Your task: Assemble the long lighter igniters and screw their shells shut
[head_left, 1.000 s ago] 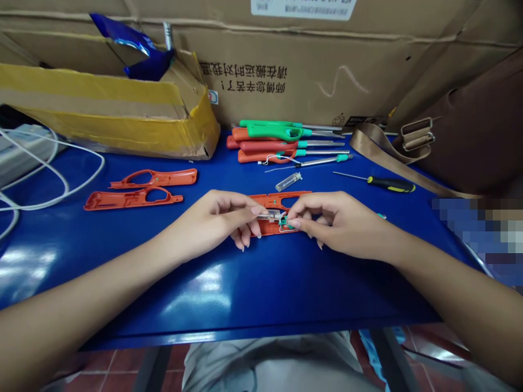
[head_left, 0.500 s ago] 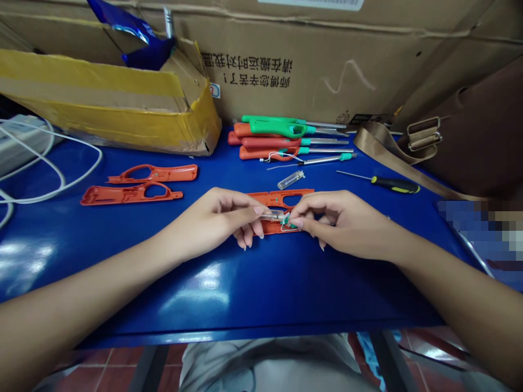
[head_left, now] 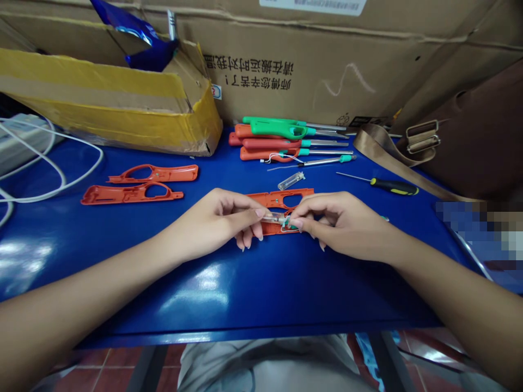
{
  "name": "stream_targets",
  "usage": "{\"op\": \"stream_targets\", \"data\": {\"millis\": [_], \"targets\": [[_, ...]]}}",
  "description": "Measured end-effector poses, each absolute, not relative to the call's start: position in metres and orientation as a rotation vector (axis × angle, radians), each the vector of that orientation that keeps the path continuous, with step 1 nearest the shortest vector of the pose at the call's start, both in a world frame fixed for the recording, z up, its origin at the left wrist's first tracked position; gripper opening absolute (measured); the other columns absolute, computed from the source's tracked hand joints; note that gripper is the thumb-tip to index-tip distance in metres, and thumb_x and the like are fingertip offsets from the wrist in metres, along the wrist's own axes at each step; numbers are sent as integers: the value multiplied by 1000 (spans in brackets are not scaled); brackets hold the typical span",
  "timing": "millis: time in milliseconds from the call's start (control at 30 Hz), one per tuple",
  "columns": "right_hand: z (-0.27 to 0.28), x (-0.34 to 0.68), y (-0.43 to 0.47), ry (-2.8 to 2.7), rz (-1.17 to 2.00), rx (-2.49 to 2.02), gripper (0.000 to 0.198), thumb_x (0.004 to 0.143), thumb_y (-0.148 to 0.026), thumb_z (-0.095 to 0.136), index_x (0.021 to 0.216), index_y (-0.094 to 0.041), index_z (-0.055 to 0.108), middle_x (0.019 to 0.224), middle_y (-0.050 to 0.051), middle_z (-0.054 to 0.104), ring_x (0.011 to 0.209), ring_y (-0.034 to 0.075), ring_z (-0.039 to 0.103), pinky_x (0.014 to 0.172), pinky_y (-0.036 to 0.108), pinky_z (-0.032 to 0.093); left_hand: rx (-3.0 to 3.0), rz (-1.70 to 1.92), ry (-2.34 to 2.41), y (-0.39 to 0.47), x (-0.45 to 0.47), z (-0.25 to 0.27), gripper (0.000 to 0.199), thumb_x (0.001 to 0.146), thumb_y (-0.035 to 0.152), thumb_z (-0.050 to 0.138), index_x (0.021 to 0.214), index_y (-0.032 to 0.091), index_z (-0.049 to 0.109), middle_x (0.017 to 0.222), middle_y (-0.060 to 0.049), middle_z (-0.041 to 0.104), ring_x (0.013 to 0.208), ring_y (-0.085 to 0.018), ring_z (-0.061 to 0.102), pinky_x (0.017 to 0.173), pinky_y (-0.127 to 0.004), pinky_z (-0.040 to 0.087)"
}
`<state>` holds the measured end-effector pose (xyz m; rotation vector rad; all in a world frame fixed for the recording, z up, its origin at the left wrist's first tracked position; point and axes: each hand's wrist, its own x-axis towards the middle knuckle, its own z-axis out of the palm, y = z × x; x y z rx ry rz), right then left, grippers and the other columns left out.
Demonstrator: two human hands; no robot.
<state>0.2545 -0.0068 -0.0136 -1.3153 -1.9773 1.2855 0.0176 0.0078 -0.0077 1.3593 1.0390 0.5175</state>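
My left hand (head_left: 224, 222) pinches a clear plastic fuel tank (head_left: 274, 218) between thumb and fingertips. At the tank's right end, my right hand (head_left: 345, 227) has its thumb and index finger closed around a small part; green and a thin white wire show there, but the fingertips mostly hide it. Beneath both hands lie two orange lighter casing halves (head_left: 261, 200), one behind the other and partly covered. Just behind them rests a second clear fuel tank (head_left: 291, 180) with a white end.
Two more orange casing halves (head_left: 163, 173) lie at left. Several assembled lighters (head_left: 272, 144) are piled at the back, beside a loose metal lighter tube (head_left: 327, 160). A screwdriver (head_left: 394, 185) lies at right. Behind stand a yellow-taped carton (head_left: 134, 128), white cables (head_left: 61, 185) and a brown strap (head_left: 379, 144).
Both hands stay in nearly the same place, still pinching. The clear tank between them has tilted slightly, its left end a little lower. The camera view has shifted marginally.
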Motion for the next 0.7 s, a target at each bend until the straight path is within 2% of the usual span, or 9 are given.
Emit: {"op": "stream_targets", "data": {"millis": [333,700], "targets": [[-16,248,-9,-1854,1227,-1351,15,87,-28,66,81,-17,74,60,-3,58,43,6,43,38,21,31,1406,527,1052,5,19,-6,24,89,30,66,80,9,76,63,-5,71,46,-9,58,45,-18,47],[-15,247,-8,-1747,1323,-1353,16,84,-32,70,80,-17,74,62,-2,61,45,7,46,39,21,36,1370,556,1039,3,20,-5,26,89,31,68,73,11,75,58,-4,69,47,-10,57,47,-19,47]]}}
